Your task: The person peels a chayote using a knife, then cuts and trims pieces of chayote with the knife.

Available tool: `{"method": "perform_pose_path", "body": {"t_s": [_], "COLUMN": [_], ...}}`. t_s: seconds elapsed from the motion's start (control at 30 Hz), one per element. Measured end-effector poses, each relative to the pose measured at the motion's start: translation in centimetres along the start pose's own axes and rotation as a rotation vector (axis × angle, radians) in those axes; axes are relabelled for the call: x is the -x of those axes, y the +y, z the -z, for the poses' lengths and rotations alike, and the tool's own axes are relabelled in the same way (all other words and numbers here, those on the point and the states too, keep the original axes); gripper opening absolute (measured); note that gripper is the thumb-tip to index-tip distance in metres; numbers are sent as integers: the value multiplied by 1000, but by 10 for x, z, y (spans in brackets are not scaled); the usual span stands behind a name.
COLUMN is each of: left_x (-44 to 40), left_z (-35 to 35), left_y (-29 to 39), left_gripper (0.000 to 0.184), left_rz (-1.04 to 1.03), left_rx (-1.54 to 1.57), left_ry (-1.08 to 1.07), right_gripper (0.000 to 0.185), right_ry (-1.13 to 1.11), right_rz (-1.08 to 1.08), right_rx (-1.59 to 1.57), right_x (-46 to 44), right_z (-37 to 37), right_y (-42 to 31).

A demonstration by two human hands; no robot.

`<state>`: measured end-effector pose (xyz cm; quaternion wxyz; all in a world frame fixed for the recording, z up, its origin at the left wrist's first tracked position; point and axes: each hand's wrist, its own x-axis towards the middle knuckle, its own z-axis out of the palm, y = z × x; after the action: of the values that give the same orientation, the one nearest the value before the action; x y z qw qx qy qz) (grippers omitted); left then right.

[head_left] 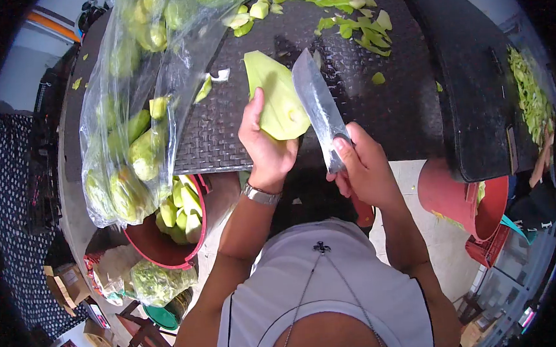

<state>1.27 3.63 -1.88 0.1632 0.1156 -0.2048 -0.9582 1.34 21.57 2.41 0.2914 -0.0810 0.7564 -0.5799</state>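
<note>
A peeled pale green papaya, its surface cut in flat facets, rests in my left hand, with the thumb along its left side. My right hand is closed around the handle of a broad-bladed knife. The blade points up and away from me, close along the papaya's right side; whether it touches cannot be told. Both are above the near edge of a dark woven-pattern table. Green peelings lie on the tabletop beyond my hands.
A clear plastic bag of unpeeled green papayas hangs over the table's left edge. Below it, a red bucket holds peeled pieces. Another red bucket stands at the right, near a black surface and shredded green heap.
</note>
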Motion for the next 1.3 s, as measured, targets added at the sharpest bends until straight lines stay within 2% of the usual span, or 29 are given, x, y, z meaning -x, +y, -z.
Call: {"method": "perform_pose_path", "body": {"t_s": [0.37,0.47,0.57,0.6,0.73,0.83,0.93,1.03,1.1,1.17,1.3], "left_x": [1,0,11,11,2,3,5,0,-4,-3,3], "left_z": [2,1,1,1,6,-5,-3,-1,-3,5,1], "left_y": [-2,-6,-23,-24,-12,-10,-15,-11,-1,-6,-11], "left_gripper": [44,51,58,63,64,64,65,65,64,64,64], "left_rz": [25,78,147,129,194,136,143,170,125,162,175], "left_rx": [-22,10,-72,-69,-36,-104,-119,-65,-96,-116,-112], "left_ry": [-10,57,-151,-82,-234,-148,-158,-171,-92,-205,-126], "right_gripper": [19,19,20,22,25,23,20,21,22,23,28], "right_ry": [-19,-39,-56,-52,-161,-154,-128,-206,-211,-223,-185], "right_rz": [-2,12,51,45,-1,-10,55,-29,-12,5,24], "right_rx": [5,-31,-105,-118,-162,-168,-198,-209,-196,-182,-317], "right_x": [-1,-1,-9,-12,-8,-6,-15,-12,-9,-8,-16], "right_z": [-2,-6,-10,-11,-11,-11,-10,-10,-10,-12,-14], "right_y": [7,6,7,8,7,3,3,4,5,5,6]}}
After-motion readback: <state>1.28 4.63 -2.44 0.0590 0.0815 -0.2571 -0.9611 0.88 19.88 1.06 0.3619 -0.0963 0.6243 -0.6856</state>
